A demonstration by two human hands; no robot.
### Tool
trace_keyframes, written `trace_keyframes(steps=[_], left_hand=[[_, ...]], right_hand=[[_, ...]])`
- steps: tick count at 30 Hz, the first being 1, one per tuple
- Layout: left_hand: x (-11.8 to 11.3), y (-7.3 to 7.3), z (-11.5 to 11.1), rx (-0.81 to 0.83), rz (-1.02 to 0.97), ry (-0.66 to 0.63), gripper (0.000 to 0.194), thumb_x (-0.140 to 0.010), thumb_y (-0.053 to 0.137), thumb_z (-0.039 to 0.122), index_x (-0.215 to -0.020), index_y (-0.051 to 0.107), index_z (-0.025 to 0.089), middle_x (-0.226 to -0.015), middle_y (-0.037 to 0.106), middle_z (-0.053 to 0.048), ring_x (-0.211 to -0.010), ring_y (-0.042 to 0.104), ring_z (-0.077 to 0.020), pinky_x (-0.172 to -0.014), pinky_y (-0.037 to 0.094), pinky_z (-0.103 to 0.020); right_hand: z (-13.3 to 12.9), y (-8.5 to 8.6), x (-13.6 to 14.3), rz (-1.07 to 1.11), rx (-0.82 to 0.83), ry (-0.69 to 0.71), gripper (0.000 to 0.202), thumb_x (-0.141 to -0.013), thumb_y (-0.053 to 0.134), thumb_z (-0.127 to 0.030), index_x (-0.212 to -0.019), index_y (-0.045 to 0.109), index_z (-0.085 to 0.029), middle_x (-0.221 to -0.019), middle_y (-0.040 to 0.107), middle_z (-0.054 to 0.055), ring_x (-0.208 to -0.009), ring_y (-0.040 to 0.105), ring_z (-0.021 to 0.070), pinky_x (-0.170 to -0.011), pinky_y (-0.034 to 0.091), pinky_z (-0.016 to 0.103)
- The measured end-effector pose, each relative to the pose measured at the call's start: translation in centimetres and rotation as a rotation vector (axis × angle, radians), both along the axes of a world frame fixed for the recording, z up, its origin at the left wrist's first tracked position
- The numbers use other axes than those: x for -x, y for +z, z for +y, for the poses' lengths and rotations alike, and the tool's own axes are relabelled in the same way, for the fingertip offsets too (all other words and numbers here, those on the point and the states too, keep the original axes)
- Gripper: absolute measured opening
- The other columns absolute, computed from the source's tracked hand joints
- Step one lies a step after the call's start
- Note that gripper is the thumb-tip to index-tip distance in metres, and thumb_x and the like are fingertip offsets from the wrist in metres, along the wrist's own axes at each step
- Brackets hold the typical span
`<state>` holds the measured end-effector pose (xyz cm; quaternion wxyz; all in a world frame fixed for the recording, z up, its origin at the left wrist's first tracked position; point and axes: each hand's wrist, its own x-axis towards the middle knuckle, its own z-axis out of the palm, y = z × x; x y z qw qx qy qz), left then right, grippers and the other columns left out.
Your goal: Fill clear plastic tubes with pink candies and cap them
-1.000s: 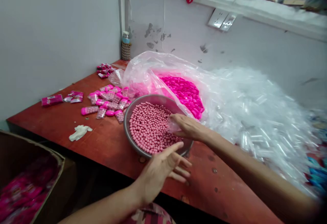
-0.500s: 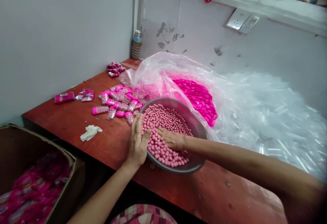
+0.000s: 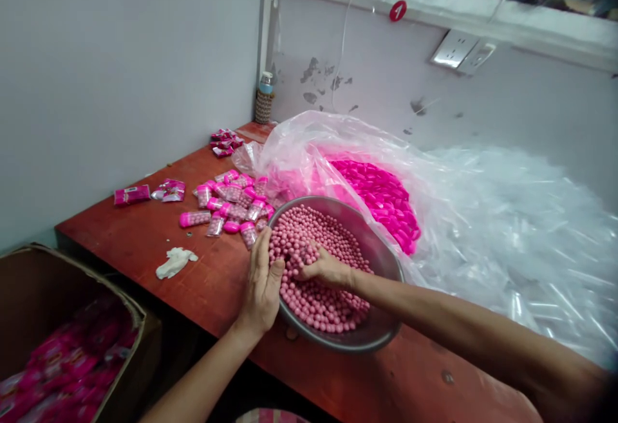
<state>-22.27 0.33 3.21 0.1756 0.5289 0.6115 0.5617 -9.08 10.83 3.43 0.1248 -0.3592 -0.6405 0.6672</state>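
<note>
A grey metal bowl (image 3: 383,320) holds many small pink balls (image 3: 333,223). Against the bowl's left rim rests my left hand (image 3: 263,284), its palm on the side and its thumb up at the edge. My right hand (image 3: 326,268) reaches in from the right and is curled among the balls, its fingertips partly buried; balls lie against the fingers. Left of the bowl, small clear bottles with pink caps (image 3: 234,201), filled with balls, lie in a heap. Behind it, a clear plastic bag (image 3: 309,133) holds bright pink caps (image 3: 381,197).
Clear plastic tubes (image 3: 521,236) pile up at the right. On the red table (image 3: 207,281) lie a white crumpled scrap (image 3: 176,262) and pink packets (image 3: 132,195). A cardboard box (image 3: 145,333) of pink packets stands lower left. A bottle (image 3: 264,91) stands in the corner.
My right hand has gone from lying flat on the balls to curling into them, and a hollow shows beside its fingers. My left hand stays at the rim. The view has shifted slightly.
</note>
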Motion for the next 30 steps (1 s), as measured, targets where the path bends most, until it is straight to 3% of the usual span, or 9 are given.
trace_keyframes(steps=[2,5,8,12,16,20,23,26,30], left_hand=[[0.2,0.5,-0.1,-0.002,0.113,0.056,0.051,-0.090,0.033,0.027,-0.138,0.017,0.021,-0.145,0.023,-0.010,-0.133,0.017,-0.0226,-0.107,0.017,-0.048],[0.2,2.0,-0.3,-0.054,0.369,0.112,0.049,-0.085,0.045,0.026,-0.132,0.032,0.018,-0.137,0.037,-0.012,-0.130,0.025,-0.0276,-0.106,0.016,-0.051],[-0.4,4.0,0.1,-0.035,0.444,-0.069,0.029,-0.084,0.047,0.026,-0.111,0.052,0.017,-0.107,0.061,-0.009,-0.106,0.052,-0.0233,-0.093,0.038,-0.039],[-1.4,5.9,2.3,0.181,0.378,-0.267,0.017,-0.084,0.045,0.027,-0.092,0.058,0.018,-0.086,0.066,-0.005,-0.081,0.061,-0.0190,-0.073,0.045,-0.029],[-1.5,6.2,4.9,0.273,0.436,-0.351,0.016,-0.082,0.047,0.027,-0.077,0.059,0.017,-0.076,0.066,-0.003,-0.074,0.060,-0.0171,-0.067,0.042,-0.025],[-1.9,5.6,6.3,0.236,0.537,-0.373,0.018,-0.083,0.043,0.022,-0.080,0.060,0.017,-0.082,0.064,-0.006,-0.081,0.059,-0.0206,-0.073,0.041,-0.030],[-2.2,5.3,6.4,0.148,0.537,-0.402,0.022,-0.085,0.039,0.024,-0.092,0.059,0.019,-0.092,0.063,-0.007,-0.089,0.058,-0.0217,-0.080,0.042,-0.033],[-2.3,5.6,5.8,0.081,0.374,-0.468,0.026,-0.085,0.040,0.024,-0.104,0.056,0.020,-0.104,0.061,-0.007,-0.100,0.055,-0.0213,-0.089,0.040,-0.035],[-2.4,6.4,5.2,0.166,0.064,-0.588,0.037,-0.075,0.055,0.022,-0.112,0.050,0.021,-0.108,0.059,-0.005,-0.095,0.058,-0.0201,-0.085,0.045,-0.035]], right_hand=[[0.3,1.3,-0.5,0.091,0.029,-0.011,0.041,-0.059,0.070,-0.014,-0.097,0.054,-0.016,-0.083,0.059,0.000,-0.076,0.057,0.0156,-0.072,0.049,0.031],[0.5,2.9,-1.7,0.231,-0.041,-0.069,0.059,-0.054,0.070,-0.009,-0.108,0.049,-0.022,-0.102,0.058,0.001,-0.095,0.054,0.0188,-0.081,0.047,0.032],[0.1,3.8,-2.9,0.316,-0.073,-0.086,0.069,-0.055,0.071,-0.011,-0.116,0.043,-0.026,-0.111,0.054,0.002,-0.107,0.049,0.0205,-0.090,0.042,0.035],[-0.4,3.5,-3.2,0.349,-0.015,-0.058,0.059,-0.062,0.069,-0.017,-0.114,0.042,-0.024,-0.109,0.054,0.003,-0.099,0.053,0.0193,-0.088,0.044,0.037],[0.0,2.1,-2.6,0.338,-0.064,-0.140,0.070,-0.059,0.071,-0.017,-0.118,0.035,-0.025,-0.109,0.052,0.003,-0.096,0.054,0.0183,-0.085,0.046,0.035],[1.0,1.3,-2.6,0.125,-0.214,-0.198,0.091,-0.053,0.075,-0.025,-0.127,0.023,-0.020,-0.113,0.050,0.008,-0.100,0.053,0.0230,-0.084,0.047,0.040],[1.1,2.3,-3.8,-0.054,-0.479,-0.200,0.106,-0.046,0.079,-0.029,-0.132,0.019,-0.014,-0.131,0.034,0.017,-0.122,0.033,0.0297,-0.100,0.032,0.045],[0.3,4.2,-5.7,-0.052,-0.703,-0.094,0.094,-0.052,0.078,-0.032,-0.131,0.029,-0.016,-0.138,0.027,0.015,-0.127,0.024,0.0282,-0.106,0.023,0.043],[-0.5,4.9,-7.6,0.164,-0.649,-0.034,0.052,-0.075,0.062,-0.030,-0.122,0.042,-0.024,-0.115,0.051,0.006,-0.103,0.051,0.0183,-0.089,0.043,0.034]])
